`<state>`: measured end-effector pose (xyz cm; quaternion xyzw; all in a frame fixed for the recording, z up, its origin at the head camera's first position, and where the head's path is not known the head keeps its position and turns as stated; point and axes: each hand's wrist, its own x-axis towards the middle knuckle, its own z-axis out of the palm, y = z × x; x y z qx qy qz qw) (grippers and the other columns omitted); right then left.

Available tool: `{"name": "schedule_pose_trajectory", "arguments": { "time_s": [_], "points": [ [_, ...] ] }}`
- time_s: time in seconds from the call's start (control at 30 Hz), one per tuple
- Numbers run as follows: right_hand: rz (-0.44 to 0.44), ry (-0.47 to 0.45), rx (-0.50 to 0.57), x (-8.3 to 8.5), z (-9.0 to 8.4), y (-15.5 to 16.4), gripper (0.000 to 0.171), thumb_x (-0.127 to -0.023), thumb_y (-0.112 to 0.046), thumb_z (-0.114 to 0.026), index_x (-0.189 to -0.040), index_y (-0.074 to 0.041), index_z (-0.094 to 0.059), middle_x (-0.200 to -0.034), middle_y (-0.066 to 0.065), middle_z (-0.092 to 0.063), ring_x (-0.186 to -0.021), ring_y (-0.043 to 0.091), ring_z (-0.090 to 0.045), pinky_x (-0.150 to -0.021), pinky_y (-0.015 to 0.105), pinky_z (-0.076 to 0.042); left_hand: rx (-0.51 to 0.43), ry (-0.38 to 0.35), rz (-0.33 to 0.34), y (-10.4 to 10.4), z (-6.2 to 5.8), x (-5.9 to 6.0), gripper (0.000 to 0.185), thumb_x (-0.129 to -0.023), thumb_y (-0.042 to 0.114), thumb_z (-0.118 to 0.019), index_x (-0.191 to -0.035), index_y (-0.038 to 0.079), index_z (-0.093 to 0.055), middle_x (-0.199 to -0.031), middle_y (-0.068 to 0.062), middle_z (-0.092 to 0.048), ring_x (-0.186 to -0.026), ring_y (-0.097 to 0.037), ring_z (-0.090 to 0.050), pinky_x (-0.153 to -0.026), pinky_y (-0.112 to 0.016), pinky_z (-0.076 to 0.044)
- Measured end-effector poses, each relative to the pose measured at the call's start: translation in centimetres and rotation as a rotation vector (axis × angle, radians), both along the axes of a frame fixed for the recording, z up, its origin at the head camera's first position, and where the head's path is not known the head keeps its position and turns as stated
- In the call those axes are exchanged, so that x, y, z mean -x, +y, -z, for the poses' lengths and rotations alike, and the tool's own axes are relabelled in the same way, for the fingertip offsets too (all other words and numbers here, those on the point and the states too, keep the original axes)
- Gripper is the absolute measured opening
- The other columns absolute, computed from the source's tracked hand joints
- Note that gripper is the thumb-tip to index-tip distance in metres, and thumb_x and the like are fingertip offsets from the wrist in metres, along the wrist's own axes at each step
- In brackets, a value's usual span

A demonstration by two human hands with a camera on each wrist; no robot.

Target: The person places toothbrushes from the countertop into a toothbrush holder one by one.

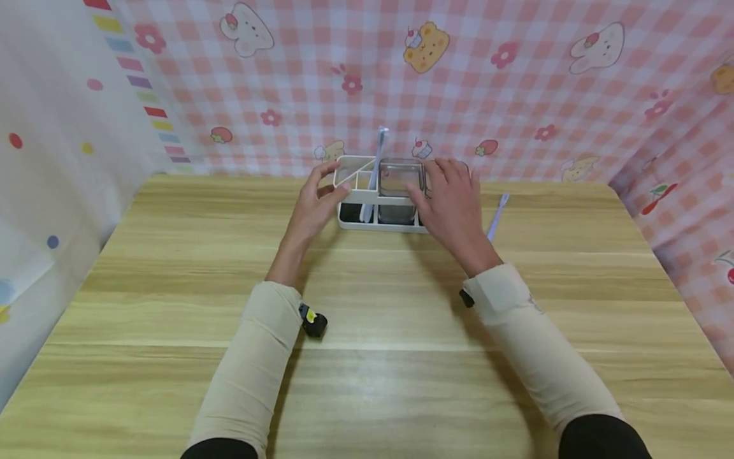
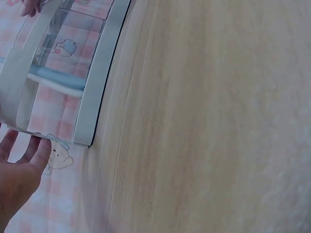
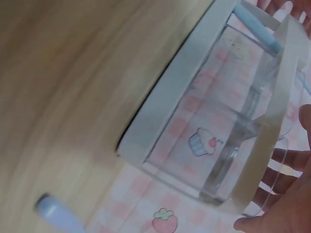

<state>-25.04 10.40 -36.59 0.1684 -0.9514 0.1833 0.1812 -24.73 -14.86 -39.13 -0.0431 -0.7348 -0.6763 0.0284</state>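
Head view: a white organizer point(image 1: 375, 213) with clear compartments stood at the far edge of the wooden table point(image 1: 367, 357), close against the pink checked backdrop point(image 1: 516, 95), probably parked there to leave the near boards free. Left hand point(image 1: 312, 207) set at its left end, fingers curled over the rim and thumb below, gripping the corner; right hand point(image 1: 453, 201) laid over the right end, fingers bent around the top edge, a grip seemingly meant to steady or shift the whole piece from both sides at once. A pale toothbrush point(image 1: 375, 169) stood upright in a middle slot, a second toothbrush point(image 1: 496, 217) lay flat on the table just right of the right hand, partly hidden behind it. Right end of the organizer covered by that hand, so its contents unreadable. Left wrist view: white base rail and clear wall of the organizer seen steeply from the side, fingertips point(image 2: 34, 150) touching its lower corner; thumb out of view, so the pinch itself not confirmed here. Right wrist view: blurred, clear wall and white frame of the organizer filling the picture, fingers point(image 3: 284, 167) showing through the plastic and wrapped round the far rim; the lilac handle on the table cut off at the bottom edge.
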Motion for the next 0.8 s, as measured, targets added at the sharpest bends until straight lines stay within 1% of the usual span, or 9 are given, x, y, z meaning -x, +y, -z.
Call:
{"name": "schedule_pose_trajectory", "arguments": {
  "time_s": [0.07,0.2,0.27,0.5,0.57,0.67,0.73,0.8],
  "points": [
    [0.021,-0.034,-0.015,0.0,0.2,0.4,0.062,-0.106,-0.052,-0.044,-0.148,-0.007,-0.049,-0.154,0.017,-0.043,-0.145,0.035,-0.031,-0.120,0.061,-0.011,0.001,-0.001,0.004,0.1,-0.6,-0.5,0.055,-0.100,0.013,-0.063,-0.151,0.007,-0.043,-0.156,-0.012,-0.038,-0.134,-0.039,-0.046,-0.105,-0.044,-0.047],
    [0.044,-0.079,-0.034,0.0,0.5,1.3,0.066,-0.106,-0.055,-0.038,-0.152,-0.007,-0.044,-0.160,0.017,-0.035,-0.149,0.037,-0.025,-0.121,0.062,-0.004,0.009,-0.001,0.011,0.4,-2.0,-1.6,0.054,-0.101,0.010,-0.061,-0.150,0.003,-0.042,-0.156,-0.016,-0.038,-0.134,-0.041,-0.045,-0.106,-0.046,-0.046],
    [0.051,-0.102,-0.047,0.0,0.6,1.7,0.069,-0.106,-0.057,-0.034,-0.154,-0.008,-0.040,-0.162,0.017,-0.030,-0.151,0.038,-0.020,-0.121,0.062,-0.002,0.008,0.000,0.011,0.5,-2.5,-2.0,0.054,-0.101,0.011,-0.061,-0.151,0.003,-0.042,-0.156,-0.015,-0.037,-0.135,-0.041,-0.045,-0.106,-0.045,-0.046],
    [0.065,-0.170,-0.072,-0.1,0.7,3.3,0.076,-0.105,-0.063,-0.026,-0.161,-0.011,-0.027,-0.167,0.019,-0.015,-0.153,0.041,-0.007,-0.118,0.067,0.000,-0.006,0.002,0.015,0.6,-2.8,-2.3,0.054,-0.100,0.009,-0.061,-0.151,0.003,-0.041,-0.156,-0.015,-0.037,-0.135,-0.040,-0.045,-0.107,-0.045,-0.045],
    [0.071,-0.189,-0.081,-0.2,0.8,3.7,0.079,-0.104,-0.065,-0.025,-0.163,-0.012,-0.019,-0.168,0.017,-0.008,-0.153,0.040,-0.003,-0.118,0.066,0.002,-0.003,0.002,0.015,0.6,-2.8,-2.3,0.054,-0.101,0.010,-0.061,-0.151,0.002,-0.041,-0.156,-0.015,-0.037,-0.135,-0.040,-0.045,-0.107,-0.045,-0.045],
    [0.078,-0.209,-0.081,-0.4,0.9,4.0,0.085,-0.103,-0.068,-0.025,-0.164,-0.012,-0.006,-0.169,0.015,-0.001,-0.154,0.038,0.000,-0.118,0.066,0.003,-0.002,0.002,0.015,0.6,-2.7,-2.3,0.054,-0.101,0.010,-0.060,-0.151,0.002,-0.041,-0.156,-0.016,-0.037,-0.135,-0.041,-0.045,-0.107,-0.045,-0.045],
    [0.086,-0.220,-0.079,-0.4,1.0,4.2,0.089,-0.101,-0.069,-0.026,-0.164,-0.012,0.000,-0.169,0.014,0.000,-0.154,0.037,0.001,-0.118,0.066,0.002,-0.002,0.005,0.015,0.6,-2.7,-2.3,0.054,-0.101,0.010,-0.060,-0.150,0.002,-0.041,-0.156,-0.016,-0.037,-0.135,-0.041,-0.045,-0.107,-0.046,-0.045],
    [0.098,-0.229,-0.074,-0.5,1.1,4.4,0.092,-0.100,-0.071,-0.028,-0.164,-0.012,0.002,-0.169,0.015,-0.001,-0.154,0.038,0.000,-0.118,0.067,0.001,-0.003,0.009,0.016,0.6,-2.7,-2.3,0.054,-0.101,0.010,-0.060,-0.150,0.002,-0.041,-0.156,-0.016,-0.037,-0.135,-0.042,-0.045,-0.107,-0.046,-0.045]
  ]
}}
